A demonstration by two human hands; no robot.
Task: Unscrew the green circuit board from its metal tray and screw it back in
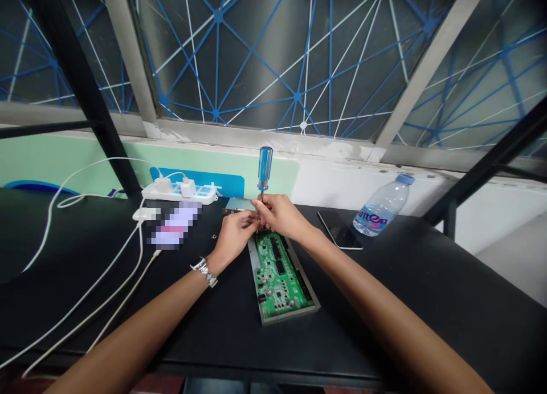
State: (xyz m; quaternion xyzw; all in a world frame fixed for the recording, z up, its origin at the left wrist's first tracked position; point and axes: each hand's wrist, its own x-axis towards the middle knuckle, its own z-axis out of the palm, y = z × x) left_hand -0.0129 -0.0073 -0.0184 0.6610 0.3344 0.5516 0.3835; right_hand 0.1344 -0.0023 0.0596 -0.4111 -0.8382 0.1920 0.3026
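A screwdriver [265, 165] with a clear blue handle stands nearly upright over the far end of a green circuit board [280, 280]. The board sits in a grey metal frame [290, 314] on the black table. My right hand [280, 214] is closed around the screwdriver's shaft, below the handle. Close beside it, my left hand [233, 234] has its fingers pinched together near the shaft's lower end at the board's far edge. What the left fingertips hold, if anything, is hidden. The screwdriver's tip is also covered by the fingers.
A flat metal piece [239, 204] lies behind my hands. To the left are a white power strip [183, 193], cables and a blurred-out lit phone [176, 226]. A dark phone [339, 230] and a water bottle [382, 206] are on the right. Tiny metal bits [214, 236] lie left of my hands.
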